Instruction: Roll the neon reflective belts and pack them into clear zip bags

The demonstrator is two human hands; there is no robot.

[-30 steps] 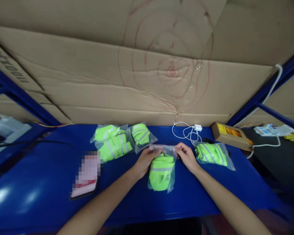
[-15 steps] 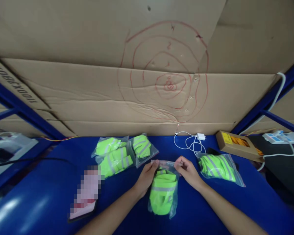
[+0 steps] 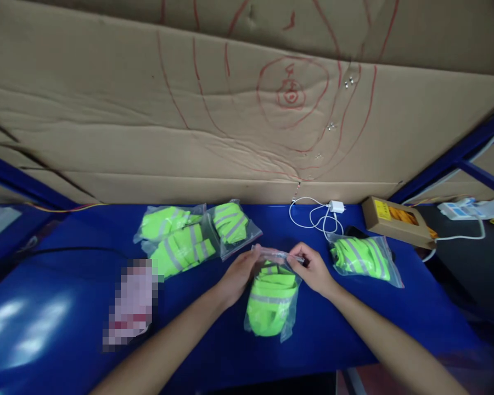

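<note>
A clear plastic bag [image 3: 271, 299] lies on the blue table [image 3: 66, 285], around the middle of its width and nearer the front edge than the back. Inside sits a folded neon yellow-green garment with a grey reflective stripe across it. The bag runs lengthwise from front to back, its mouth toward the back edge. The left hand [image 3: 236, 274] and right hand [image 3: 313, 269] pinch that top strip, one at each end.
</note>
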